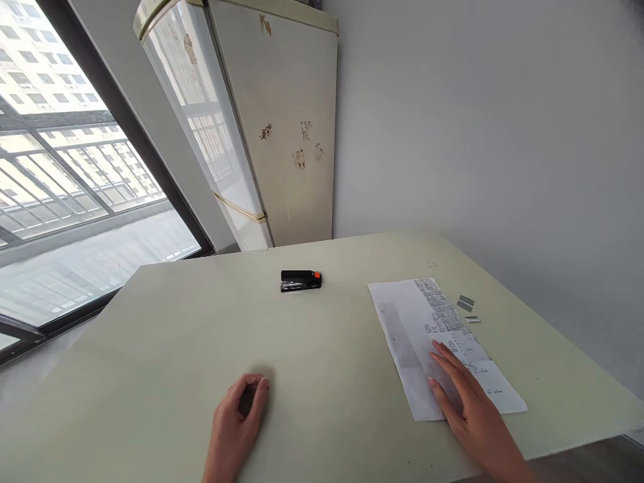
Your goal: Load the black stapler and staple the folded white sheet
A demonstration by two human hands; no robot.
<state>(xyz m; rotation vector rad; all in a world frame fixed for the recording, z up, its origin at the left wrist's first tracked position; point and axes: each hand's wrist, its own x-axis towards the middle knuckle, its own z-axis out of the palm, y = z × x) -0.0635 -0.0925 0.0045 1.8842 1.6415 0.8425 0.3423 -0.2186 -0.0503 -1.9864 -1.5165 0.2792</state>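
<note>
My left hand [236, 419] rests on the table toward the front, its fingers curled and thumb tip meeting the index finger, with nothing seen in it. On the right, my right hand [465, 406] lies spread over the lower part of a printed sheet of paper [402, 315], fingers stretched out. Print and a table-like block run along the paper's right side; my fingers hide some of it. A black stapler [300, 280] with an orange mark at one end lies on the table, beyond and between both hands, touched by neither.
Several strips of staples [465, 303] lie right of the paper. The pale table [322, 376] meets a grey wall [477, 121] at its right. Behind it stands a worn white fridge [286, 87], and a large window [75, 168] is on the left.
</note>
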